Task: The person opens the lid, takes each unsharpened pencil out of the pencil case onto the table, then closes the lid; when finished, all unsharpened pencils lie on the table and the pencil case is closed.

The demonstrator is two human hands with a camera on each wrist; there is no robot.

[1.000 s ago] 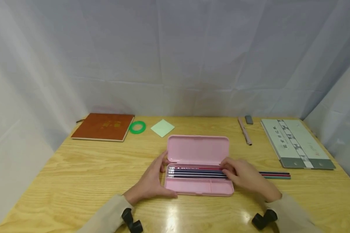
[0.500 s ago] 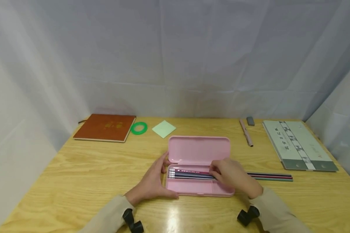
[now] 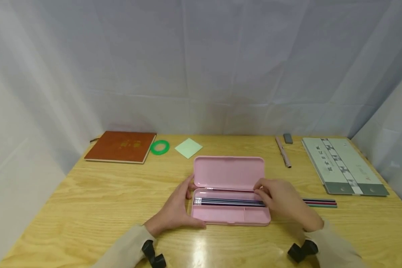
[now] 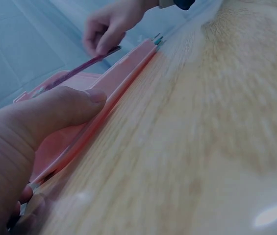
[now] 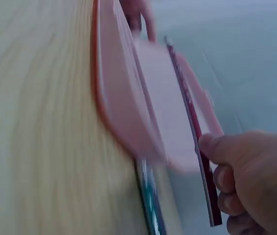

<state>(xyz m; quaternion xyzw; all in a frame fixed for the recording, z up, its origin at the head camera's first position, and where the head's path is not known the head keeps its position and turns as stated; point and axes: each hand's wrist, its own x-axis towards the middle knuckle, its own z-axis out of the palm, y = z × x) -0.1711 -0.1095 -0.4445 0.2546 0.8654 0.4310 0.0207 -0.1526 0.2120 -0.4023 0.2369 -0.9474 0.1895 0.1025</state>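
A pink pencil case (image 3: 217, 215) lies with its lid raised, several dark pencils (image 3: 227, 202) inside its long rear compartment. My left hand (image 3: 174, 210) grips the case's left end, thumb along the front wall and fingers round the back corner. Above the right end, my right hand (image 3: 281, 195) pinches a dark red pencil (image 5: 190, 117) near one end between thumb and fingers. The left wrist view shows this red pencil (image 4: 79, 67) slanting over the case. To the right, partly behind the right hand, more pencils (image 3: 321, 203) in dark blue, red and teal lie on the table.
Along the back of the wooden table (image 3: 104, 201) are a brown notebook (image 3: 120, 146), a green tape roll (image 3: 159, 147), pale green sticky notes (image 3: 188, 148), a pink pen (image 3: 283, 152) and a grey eraser (image 3: 288, 138). A grey-green notebook (image 3: 345, 165) lies at the right.
My right hand reached left to the pencils, then moved back right, lifting the red pencil out of the row in the case. The left hand has stayed on the case.
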